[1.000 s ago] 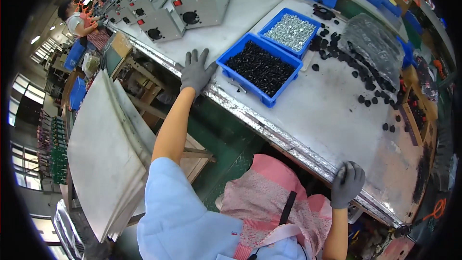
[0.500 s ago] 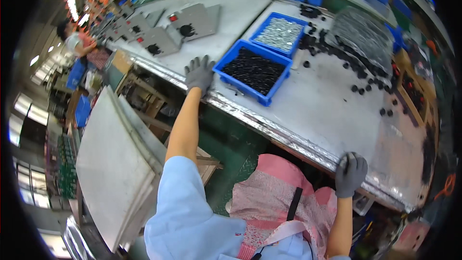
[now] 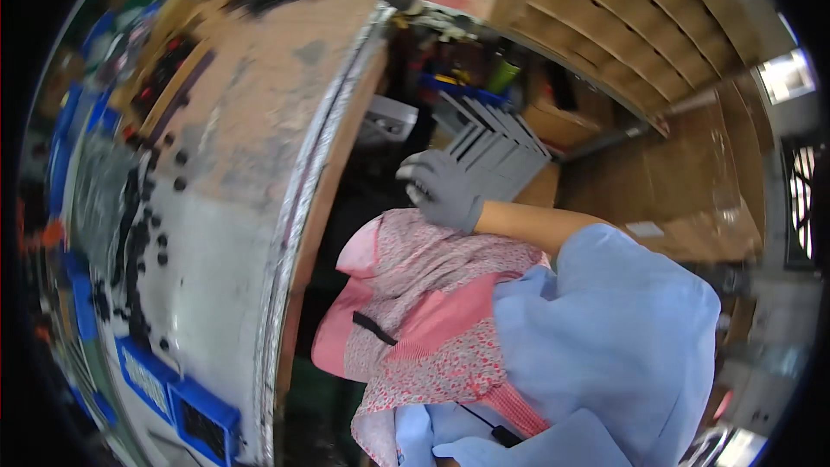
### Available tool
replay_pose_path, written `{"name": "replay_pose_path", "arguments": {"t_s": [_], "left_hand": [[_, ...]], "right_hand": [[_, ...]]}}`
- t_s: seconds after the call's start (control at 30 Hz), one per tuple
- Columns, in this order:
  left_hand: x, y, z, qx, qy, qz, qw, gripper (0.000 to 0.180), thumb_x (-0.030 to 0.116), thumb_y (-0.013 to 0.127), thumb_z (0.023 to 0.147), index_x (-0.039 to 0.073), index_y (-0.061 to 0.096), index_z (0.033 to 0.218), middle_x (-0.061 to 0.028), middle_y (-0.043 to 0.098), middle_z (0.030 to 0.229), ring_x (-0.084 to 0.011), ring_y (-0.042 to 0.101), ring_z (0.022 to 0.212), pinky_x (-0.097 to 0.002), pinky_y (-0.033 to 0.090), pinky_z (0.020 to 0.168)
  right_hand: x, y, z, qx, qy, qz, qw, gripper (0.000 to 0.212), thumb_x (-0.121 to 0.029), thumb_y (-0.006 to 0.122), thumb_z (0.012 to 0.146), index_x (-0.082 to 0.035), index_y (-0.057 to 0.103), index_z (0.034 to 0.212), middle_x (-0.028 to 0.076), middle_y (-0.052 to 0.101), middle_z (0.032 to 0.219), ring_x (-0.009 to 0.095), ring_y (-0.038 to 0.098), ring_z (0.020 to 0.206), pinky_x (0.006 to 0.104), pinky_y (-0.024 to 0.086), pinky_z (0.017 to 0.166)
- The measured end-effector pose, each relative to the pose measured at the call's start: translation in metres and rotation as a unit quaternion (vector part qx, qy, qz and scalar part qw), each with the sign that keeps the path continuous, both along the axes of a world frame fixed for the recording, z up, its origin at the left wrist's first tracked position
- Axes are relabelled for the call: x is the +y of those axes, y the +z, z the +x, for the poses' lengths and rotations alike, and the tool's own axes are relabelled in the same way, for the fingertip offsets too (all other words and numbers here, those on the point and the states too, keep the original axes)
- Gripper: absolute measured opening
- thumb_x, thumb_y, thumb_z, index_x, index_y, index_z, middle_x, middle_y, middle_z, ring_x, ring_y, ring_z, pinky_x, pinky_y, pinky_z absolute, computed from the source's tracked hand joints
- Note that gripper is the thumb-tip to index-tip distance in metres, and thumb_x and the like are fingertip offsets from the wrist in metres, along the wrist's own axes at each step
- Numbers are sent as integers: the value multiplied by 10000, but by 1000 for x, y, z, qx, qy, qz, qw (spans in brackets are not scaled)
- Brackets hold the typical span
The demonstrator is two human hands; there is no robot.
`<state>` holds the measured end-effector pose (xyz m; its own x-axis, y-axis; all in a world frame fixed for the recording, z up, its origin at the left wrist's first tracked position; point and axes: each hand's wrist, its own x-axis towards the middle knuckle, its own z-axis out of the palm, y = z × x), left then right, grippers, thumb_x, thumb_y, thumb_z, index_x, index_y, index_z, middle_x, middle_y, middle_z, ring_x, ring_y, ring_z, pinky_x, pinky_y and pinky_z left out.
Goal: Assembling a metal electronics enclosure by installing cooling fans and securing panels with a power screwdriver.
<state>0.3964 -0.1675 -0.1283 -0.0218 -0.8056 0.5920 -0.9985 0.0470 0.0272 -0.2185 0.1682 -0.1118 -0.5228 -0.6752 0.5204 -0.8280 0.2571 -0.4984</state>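
Note:
My right hand (image 3: pixel 439 188), in a grey glove, hangs in the air beside the workbench edge, above the pink patterned apron (image 3: pixel 432 251). Its fingers are loosely bent and apart, with nothing seen between them. Just beyond it is a stack of grey metal panels (image 3: pixel 510 160) standing on edge under the bench. The hand overlaps the panels in the picture; whether it touches them I cannot tell. My left hand is out of the picture.
The workbench (image 3: pixel 216 233) with its metal-covered edge runs along the left. Black round parts (image 3: pixel 162 242) and blue bins (image 3: pixel 207 419) lie on it. Cardboard partitions (image 3: pixel 622 9) stand at the upper right, above a large cardboard box (image 3: pixel 657 173). A white box (image 3: pixel 389 118) sits beneath the bench.
The view has swung far to the right. My right hand has left the bench edge and is now over by the grey panels. My left hand has gone out of view.

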Motion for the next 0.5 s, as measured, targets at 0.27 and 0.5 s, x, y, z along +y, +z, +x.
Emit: {"name": "replay_pose_path", "arguments": {"t_s": [0.27, 0.5], "left_hand": [[67, 28, -94, -67, -86, -122, 987, 319, 220, 453, 957, 50, 590, 1190, -153, 619, 1141, -284, 620, 973, -389, 514, 787], [98, 55, -106, -97, -92, -170, 976, 290, 202, 478, 955, 54, 601, 1172, -138, 628, 1125, -279, 628, 951, -385, 519, 764]], "right_hand": [[170, -111, -68, -317, -527, 268, 742, 397, -200, 615, 814, -72, 557, 1185, 166, 583, 1159, 327, 574, 1058, 403, 461, 926], [224, -238, -29, -679, -480, 94, 548, 538, -431, 576, 875, 17, 558, 1172, 195, 624, 1084, 326, 644, 915, 412, 526, 764]]}}
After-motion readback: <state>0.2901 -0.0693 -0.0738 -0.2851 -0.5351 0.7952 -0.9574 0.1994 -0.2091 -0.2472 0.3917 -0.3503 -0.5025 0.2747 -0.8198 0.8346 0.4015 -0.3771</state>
